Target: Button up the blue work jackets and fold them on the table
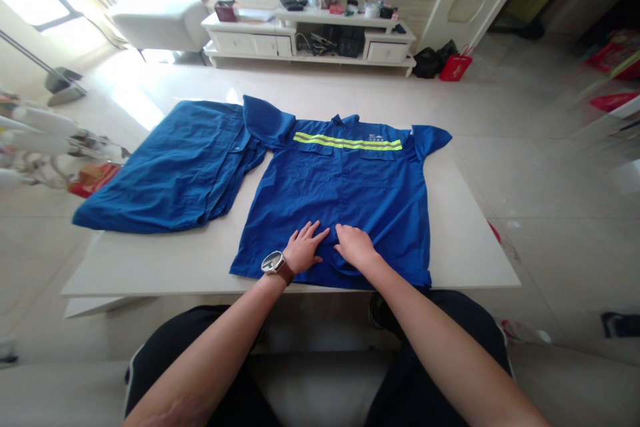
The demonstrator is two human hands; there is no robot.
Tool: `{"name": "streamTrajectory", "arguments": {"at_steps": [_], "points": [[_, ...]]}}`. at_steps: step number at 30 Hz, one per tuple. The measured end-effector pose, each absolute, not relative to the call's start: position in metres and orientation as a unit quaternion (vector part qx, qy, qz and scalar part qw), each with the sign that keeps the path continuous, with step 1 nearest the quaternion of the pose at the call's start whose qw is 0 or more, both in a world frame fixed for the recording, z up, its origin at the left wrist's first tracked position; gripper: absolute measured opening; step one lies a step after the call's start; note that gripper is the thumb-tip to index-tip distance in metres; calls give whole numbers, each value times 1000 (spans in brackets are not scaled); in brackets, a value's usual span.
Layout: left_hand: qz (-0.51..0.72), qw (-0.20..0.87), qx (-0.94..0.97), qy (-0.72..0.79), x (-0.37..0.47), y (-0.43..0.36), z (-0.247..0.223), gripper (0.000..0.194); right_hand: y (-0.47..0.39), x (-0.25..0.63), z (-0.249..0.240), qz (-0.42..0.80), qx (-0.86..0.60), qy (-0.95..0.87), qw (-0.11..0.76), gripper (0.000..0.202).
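A blue short-sleeved work shirt (310, 193) with a yellow-green reflective stripe across its chest lies spread out, front side up, on a white table (465, 240). Its collar points away from me and its hem lies along the near edge. My left hand (304, 248), with a watch on the wrist, rests on the lower front with its fingers spread. Just right of it, my right hand (354, 245) has its fingers curled together on the cloth beside the button line. Folded blue garments (175, 167) lie on the table's left side.
Beyond the table, a white TV cabinet (240, 43) holds various small items. Black bags and a red bag (455, 67) stand on the floor at its right. A light grey seat (160, 23) is near the window. My knees are below the table's near edge.
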State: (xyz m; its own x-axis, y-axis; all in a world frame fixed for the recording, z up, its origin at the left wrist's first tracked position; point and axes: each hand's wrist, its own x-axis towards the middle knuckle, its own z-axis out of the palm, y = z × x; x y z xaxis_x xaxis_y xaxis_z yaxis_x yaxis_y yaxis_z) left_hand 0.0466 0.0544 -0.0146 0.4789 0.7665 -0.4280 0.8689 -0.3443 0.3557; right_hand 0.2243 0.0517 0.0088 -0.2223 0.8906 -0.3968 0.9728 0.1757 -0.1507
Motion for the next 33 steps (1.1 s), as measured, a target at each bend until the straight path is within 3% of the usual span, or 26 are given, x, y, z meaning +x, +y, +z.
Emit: {"name": "streamTrajectory", "arguments": {"at_steps": [4, 6, 10, 13, 16, 23, 27, 33], "points": [[-105, 274, 814, 502, 48, 54, -9, 86, 50, 223, 9, -206, 597, 765, 125, 24], [-88, 261, 820, 501, 49, 55, -6, 73, 51, 223, 9, -214, 590, 770, 113, 26], [-22, 250, 821, 512, 53, 57, 0, 40, 59, 226, 7, -296, 567, 769, -15, 20], [36, 254, 810, 528, 55, 60, 2, 28, 65, 227, 7, -369, 542, 746, -117, 17], [89, 262, 808, 521, 53, 65, 4, 16, 68, 229, 11, -406, 547, 715, -157, 13], [181, 280, 796, 505, 50, 72, 4, 21, 67, 234, 22, -304, 582, 733, -179, 18], [203, 273, 785, 518, 51, 70, 2, 23, 66, 233, 23, -317, 563, 744, -170, 10], [204, 273, 785, 518, 51, 71, 8, 25, 66, 233, 21, -299, 561, 743, -210, 13]]}}
